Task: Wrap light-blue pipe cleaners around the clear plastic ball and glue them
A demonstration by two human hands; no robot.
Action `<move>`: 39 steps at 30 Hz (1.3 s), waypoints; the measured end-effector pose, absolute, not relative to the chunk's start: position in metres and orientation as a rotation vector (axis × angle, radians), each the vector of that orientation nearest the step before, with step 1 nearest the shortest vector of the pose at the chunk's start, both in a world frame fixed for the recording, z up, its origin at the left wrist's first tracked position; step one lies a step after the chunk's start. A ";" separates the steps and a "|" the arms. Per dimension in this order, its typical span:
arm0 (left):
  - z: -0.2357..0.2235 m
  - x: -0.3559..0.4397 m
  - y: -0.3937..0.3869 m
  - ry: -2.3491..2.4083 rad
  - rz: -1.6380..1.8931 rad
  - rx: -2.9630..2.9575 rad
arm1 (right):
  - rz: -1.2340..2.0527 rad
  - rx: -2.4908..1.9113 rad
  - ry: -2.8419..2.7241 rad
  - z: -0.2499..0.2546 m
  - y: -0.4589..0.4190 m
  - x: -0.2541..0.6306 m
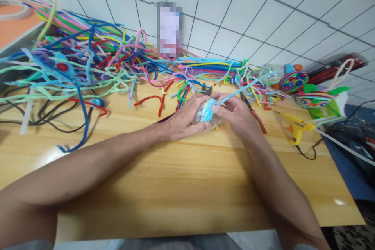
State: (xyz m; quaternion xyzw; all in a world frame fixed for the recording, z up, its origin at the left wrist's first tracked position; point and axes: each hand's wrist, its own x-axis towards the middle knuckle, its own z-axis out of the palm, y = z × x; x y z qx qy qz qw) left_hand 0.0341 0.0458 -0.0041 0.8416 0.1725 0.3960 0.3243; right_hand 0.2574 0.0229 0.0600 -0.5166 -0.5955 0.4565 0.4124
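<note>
My left hand [183, 120] is closed around a small, clear plastic rounded piece [216, 122] just above the table. Light blue fuzzy rows [208, 110] cover part of its surface. Against its right side, my right hand [236, 114] pinches a light blue pipe cleaner [244, 89], whose loose end runs up and to the right. Behind the hands lie pliers [208, 90] with dark jaws, partly hidden by the left hand. Another red-handled tool [258, 120] rests just right of my right hand.
Many coloured pipe cleaners [117, 78] are heaped at the left and along the tiled wall [258, 15]. A phone [169, 31] leans there. On the right are a yellow glue gun [295, 127], decorated striped pieces [315, 97] and a clear ball [271, 73]. Black cables [52, 119] lie at left.
</note>
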 end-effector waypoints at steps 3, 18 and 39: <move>-0.005 0.035 0.046 0.462 1.043 2.189 | 1.155 -1.299 -1.486 0.059 0.023 0.257; -0.011 0.038 0.048 0.434 1.112 2.238 | 1.109 -1.283 -1.473 0.057 0.023 0.255; -0.014 0.040 0.048 0.500 1.155 2.307 | 1.121 -1.240 -1.413 0.048 0.028 0.256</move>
